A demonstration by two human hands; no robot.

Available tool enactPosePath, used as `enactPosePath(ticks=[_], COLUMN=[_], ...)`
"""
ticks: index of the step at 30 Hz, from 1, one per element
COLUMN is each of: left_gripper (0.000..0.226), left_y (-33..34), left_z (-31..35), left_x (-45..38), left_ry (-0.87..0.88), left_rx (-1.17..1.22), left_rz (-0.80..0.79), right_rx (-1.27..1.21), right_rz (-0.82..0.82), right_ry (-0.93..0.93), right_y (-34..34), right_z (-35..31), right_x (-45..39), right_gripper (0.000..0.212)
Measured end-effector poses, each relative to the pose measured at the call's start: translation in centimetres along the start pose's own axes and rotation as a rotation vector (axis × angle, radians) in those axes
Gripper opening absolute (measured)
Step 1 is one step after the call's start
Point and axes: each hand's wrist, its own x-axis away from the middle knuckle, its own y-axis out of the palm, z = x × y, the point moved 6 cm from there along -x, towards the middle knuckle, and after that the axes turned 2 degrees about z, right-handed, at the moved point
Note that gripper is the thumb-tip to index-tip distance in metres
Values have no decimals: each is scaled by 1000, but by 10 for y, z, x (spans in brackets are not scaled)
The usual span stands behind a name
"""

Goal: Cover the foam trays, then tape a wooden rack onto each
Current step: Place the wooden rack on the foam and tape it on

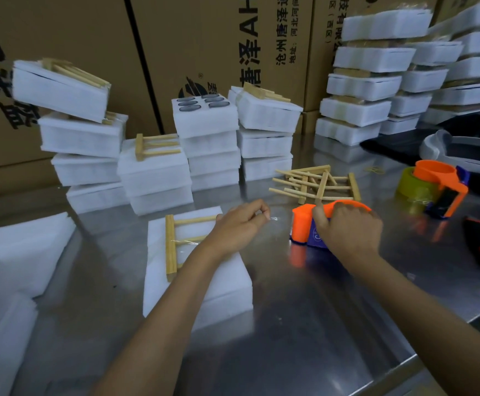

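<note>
Front and centre on the bench [304,338], a covered foam tray [218,281]: a soft white block, square-cornered, fuzzy at the edges. On its top lies a wooden rack [175,242], a pale rail with thin dowels running off to the right, and a glossy strip of clear tape [188,242] glints across one dowel. The left hand [240,225] hovers over the tray's far right corner, fingers curled together, thumb and forefinger pinching the tape's end. Just to the right, the right hand [347,228] grips an orange tape dispenser [304,225] with a blue body, fingers clamped over its top as it sits on the shiny steel.

Beyond it lies a loose heap of wooden racks [316,182], sticks crossing every which way. Towards the right edge, a second dispenser [438,190], orange and blue, carries a yellowish roll. Along the far edge stand stacks of white foam trays [210,144]; one open tray on top shows six dark oval holes, others already wear racks. Flat foam sheets [24,252] are piled at the left edge. Behind everything, brown cartons [175,38] bear printed Chinese characters and the letters "AH".
</note>
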Motion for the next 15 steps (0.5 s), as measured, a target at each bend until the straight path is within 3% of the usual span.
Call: enactPosePath(ticks=[3,5,7,10,11,15], left_gripper=[13,15,12,12,14,21], left_y=[-2,-2,-3,-4,-3,-2], left_z=[2,2,5,9,8,1], left_x=[0,1,2,2,2,0], left_ry=[24,21,7,-11,-18,-34], left_rx=[-33,24,117,167,168,139], left_rz=[10,-8,-23,-37,-45,-30], right_rx=[-111,-262,-565,-949,-1001,-1000], right_rz=[150,260,147,-252,-318,-290], right_ry=[-21,-179,-289,-178,-138,-105], right_y=[-18,-41,-48,-34,-29,-21], right_z=[-2,-21,-43,-68,-71,-69], right_x=[5,11,20,36,40,40], right_gripper=[42,30,28,46,51,48])
